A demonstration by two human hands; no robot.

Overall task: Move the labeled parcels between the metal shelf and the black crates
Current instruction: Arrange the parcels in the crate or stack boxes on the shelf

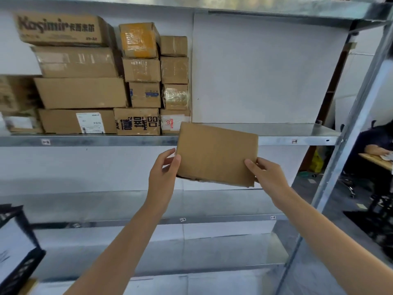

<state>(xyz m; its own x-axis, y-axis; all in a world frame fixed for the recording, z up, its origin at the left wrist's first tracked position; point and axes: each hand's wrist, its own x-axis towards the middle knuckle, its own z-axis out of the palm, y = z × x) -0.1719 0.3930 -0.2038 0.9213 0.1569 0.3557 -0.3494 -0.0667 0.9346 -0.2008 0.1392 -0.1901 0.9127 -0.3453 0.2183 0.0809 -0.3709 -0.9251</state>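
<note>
I hold a plain brown cardboard parcel [215,154] in the air in front of the metal shelf [127,140], level with the edge of its upper board. My left hand [162,177] grips its left edge and my right hand [266,177] grips its lower right corner. No label shows on the face turned toward me. Stacked cardboard parcels [102,81] fill the left half of that board; the right half is bare. A black crate [17,248] with white sheets inside pokes in at the lower left.
The two lower shelf boards [212,222] hold nothing in view. The shelf's right upright [348,145] slants down the right side. Beyond it a person sits at a wooden desk [376,159], with chair legs and dark gear on the floor.
</note>
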